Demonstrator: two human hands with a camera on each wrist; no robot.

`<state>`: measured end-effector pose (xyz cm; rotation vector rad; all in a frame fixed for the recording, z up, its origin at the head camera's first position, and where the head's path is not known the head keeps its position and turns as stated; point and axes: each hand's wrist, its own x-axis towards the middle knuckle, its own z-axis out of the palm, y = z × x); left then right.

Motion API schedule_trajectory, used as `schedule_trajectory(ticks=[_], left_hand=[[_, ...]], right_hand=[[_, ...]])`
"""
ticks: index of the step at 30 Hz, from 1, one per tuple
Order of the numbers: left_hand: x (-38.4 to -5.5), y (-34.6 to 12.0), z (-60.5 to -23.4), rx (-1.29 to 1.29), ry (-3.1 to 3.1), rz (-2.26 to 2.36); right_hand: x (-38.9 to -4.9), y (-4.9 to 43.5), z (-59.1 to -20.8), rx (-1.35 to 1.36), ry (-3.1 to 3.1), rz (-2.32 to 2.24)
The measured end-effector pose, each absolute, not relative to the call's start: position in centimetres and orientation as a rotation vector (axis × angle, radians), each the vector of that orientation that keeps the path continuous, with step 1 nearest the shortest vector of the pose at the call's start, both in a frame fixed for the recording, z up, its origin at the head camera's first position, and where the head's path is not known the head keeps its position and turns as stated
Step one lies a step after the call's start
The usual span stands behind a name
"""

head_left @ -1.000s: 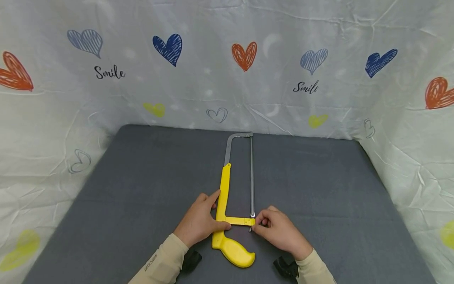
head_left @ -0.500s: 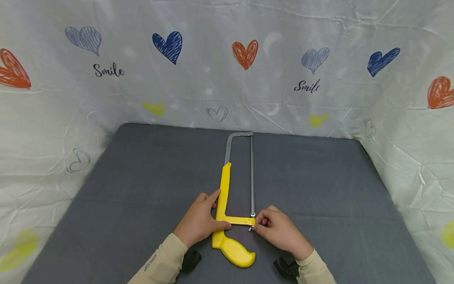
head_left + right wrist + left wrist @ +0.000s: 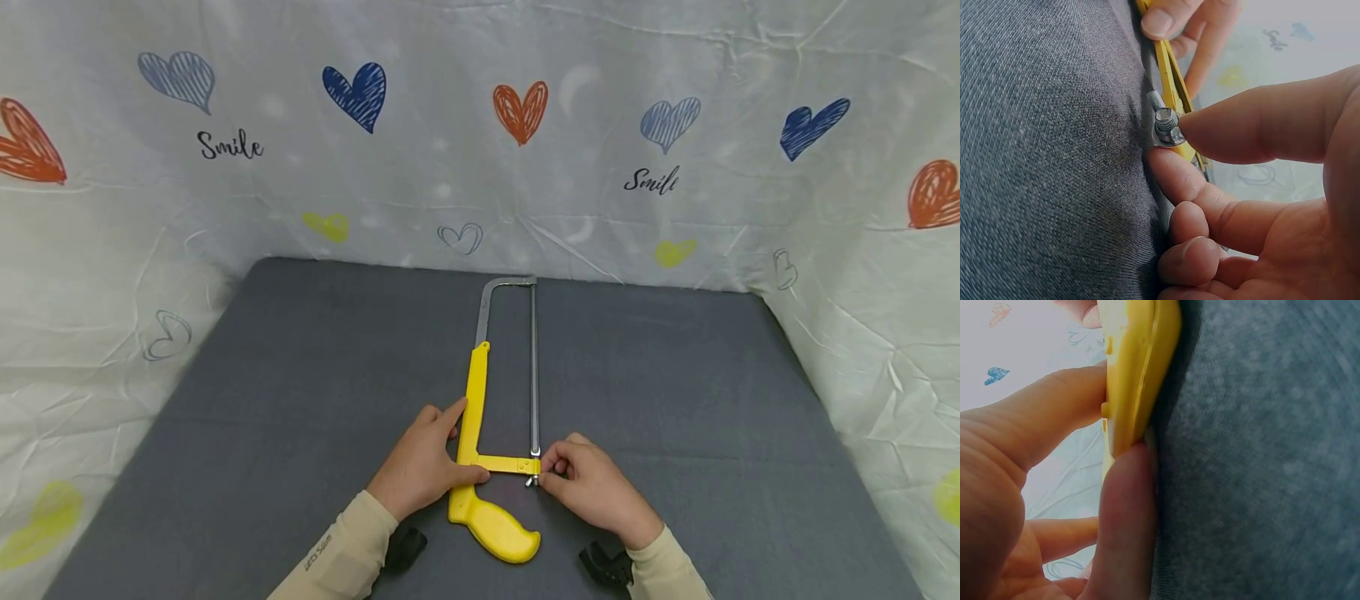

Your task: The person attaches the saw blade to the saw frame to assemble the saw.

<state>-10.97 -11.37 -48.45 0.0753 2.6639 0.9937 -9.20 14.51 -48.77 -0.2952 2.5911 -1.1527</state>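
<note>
A hacksaw [image 3: 475, 392] with a yellow frame and handle lies on the grey cloth, its silver blade side [image 3: 534, 367] to the right. My left hand [image 3: 422, 467] holds the frame at the corner above the handle [image 3: 498, 531], thumb on the lower yellow crosspiece and index finger along the upright. At the crosspiece's right end, my right hand [image 3: 588, 483] pinches a small metal wing nut [image 3: 1169, 134] between thumb and index finger. The right wrist view shows a threaded bolt end [image 3: 1165, 117] sticking out through it. The other right fingers are curled in.
Grey cloth [image 3: 675, 383] covers the table. A white curtain [image 3: 450, 167] printed with hearts and "Smile" stands along the back and both sides. Black wrist straps [image 3: 405, 550] show below the hands.
The wing nut has turned under my right fingers, and more of its wing shows now. Both hands and the hacksaw stay nearly in place; the head view has shifted slightly.
</note>
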Motion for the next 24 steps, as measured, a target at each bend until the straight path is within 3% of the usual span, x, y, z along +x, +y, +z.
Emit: schedule_trajectory(ticks=[18,24], left_hand=[[-10.88,-11.44,-48.56,0.073,2.662,1.011],[-10.93,-11.48,-48.55,0.077,2.667,0.999]], right_hand=[[-9.00,14.35,-48.68,-0.281,2.613,-1.149],[-9.04,13.93,-48.62,-0.164,2.602,-1.135]])
